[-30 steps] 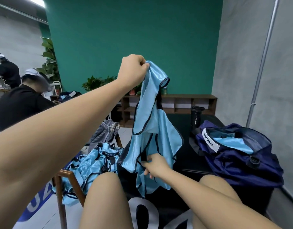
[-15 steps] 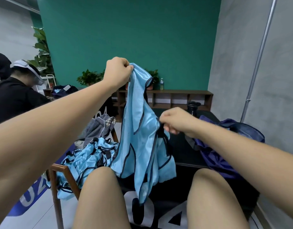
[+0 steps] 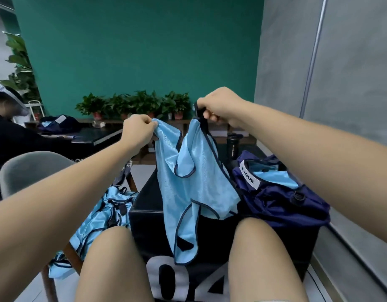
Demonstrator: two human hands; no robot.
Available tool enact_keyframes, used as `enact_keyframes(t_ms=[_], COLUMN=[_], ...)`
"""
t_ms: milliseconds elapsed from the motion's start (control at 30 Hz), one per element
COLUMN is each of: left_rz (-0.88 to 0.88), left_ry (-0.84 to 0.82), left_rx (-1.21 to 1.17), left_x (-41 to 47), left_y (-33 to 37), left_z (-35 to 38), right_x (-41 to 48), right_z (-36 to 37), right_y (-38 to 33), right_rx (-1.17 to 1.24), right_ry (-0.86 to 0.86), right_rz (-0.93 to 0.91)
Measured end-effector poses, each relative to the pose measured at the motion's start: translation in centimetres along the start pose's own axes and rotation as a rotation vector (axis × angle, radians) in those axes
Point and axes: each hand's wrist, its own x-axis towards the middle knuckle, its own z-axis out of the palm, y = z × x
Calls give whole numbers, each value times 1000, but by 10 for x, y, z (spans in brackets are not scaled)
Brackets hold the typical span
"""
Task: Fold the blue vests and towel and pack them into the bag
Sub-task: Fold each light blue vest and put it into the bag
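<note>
A light blue vest (image 3: 188, 192) with dark trim hangs in the air in front of me, spread between both hands. My left hand (image 3: 138, 131) grips one top corner. My right hand (image 3: 223, 107) pinches the other top edge by its dark trim, a little higher. Its lower end dangles between my knees over the black box (image 3: 144, 223). A navy bag (image 3: 282, 199) lies open on the right of that box, with blue fabric inside. A heap of more blue vests (image 3: 105, 216) lies on a wooden chair at the left. A striped grey cloth (image 3: 122, 173) shows behind my left forearm.
A black bottle (image 3: 233, 147) stands behind the bag. A grey chair (image 3: 31, 166) and a seated person in black (image 3: 9, 136) are at the left. Potted plants (image 3: 136, 103) line a low shelf by the green wall. A grey wall runs close on the right.
My right hand rose from the vest's lower part to its top edge and moved right, and my left hand came down, so the vest now hangs spread between them.
</note>
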Motion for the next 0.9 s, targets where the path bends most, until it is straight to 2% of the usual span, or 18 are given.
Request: enact_keyframes(t_ms=[133, 233, 433, 567, 733, 900], left_rz=[-120, -100, 96, 149, 187, 191], left_ry=[-86, -150, -139, -160, -187, -241], left_rx=[-239, -303, -139, -124, 84, 40], left_x=[-17, -34, -69, -90, -101, -90], left_y=[-11, -9, 7, 24, 32, 27], left_z=[23, 35, 51, 59, 76, 77], right_x=[9, 14, 20, 21, 23, 20], right_z=[2, 6, 17, 22, 27, 25], right_y=[-6, -8, -5, -6, -9, -7], right_rx=[-6, -15, -61, -83, -84, -110], right_ry=[50, 74, 102, 97, 78, 63], right_rz=[29, 40, 31, 18, 14, -5])
